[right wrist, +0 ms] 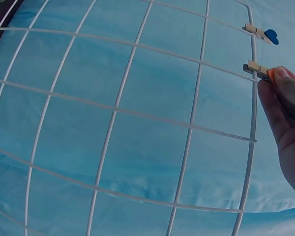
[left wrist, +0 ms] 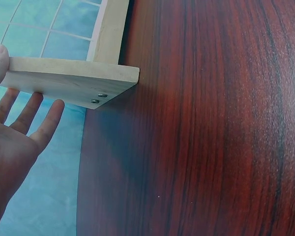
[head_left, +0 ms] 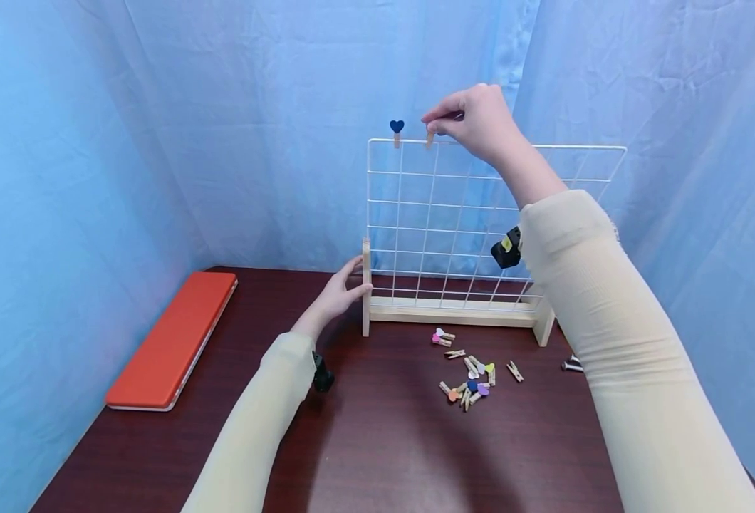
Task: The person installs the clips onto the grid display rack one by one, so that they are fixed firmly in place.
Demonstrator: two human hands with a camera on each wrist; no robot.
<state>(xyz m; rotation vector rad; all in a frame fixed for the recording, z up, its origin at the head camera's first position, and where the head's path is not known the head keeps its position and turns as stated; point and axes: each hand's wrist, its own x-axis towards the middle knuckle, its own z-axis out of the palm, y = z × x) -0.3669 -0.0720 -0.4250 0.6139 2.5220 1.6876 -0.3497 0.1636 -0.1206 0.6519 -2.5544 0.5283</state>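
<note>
A white wire grid (head_left: 444, 205) stands upright in a pale wooden stand (head_left: 454, 315). At its top wire my right hand (head_left: 476, 121) pinches a small wooden clothespin (right wrist: 256, 69) with an orange decoration, its jaws over the wire. Just left of it, a clothespin with a dark blue heart (head_left: 397, 128) sits clipped on the same wire. My left hand (head_left: 337, 291) rests at the stand's left end board (left wrist: 73, 78), thumb on the near side and fingers spread along the outer face, not curled round it.
Several loose clothespins (head_left: 474, 370) with coloured hearts lie on the dark wood table (head_left: 377, 442) before the stand. An orange-red case (head_left: 175, 338) lies at the left. A small dark item (head_left: 572, 365) lies beside my right sleeve. Blue curtains (head_left: 275, 107) hang behind.
</note>
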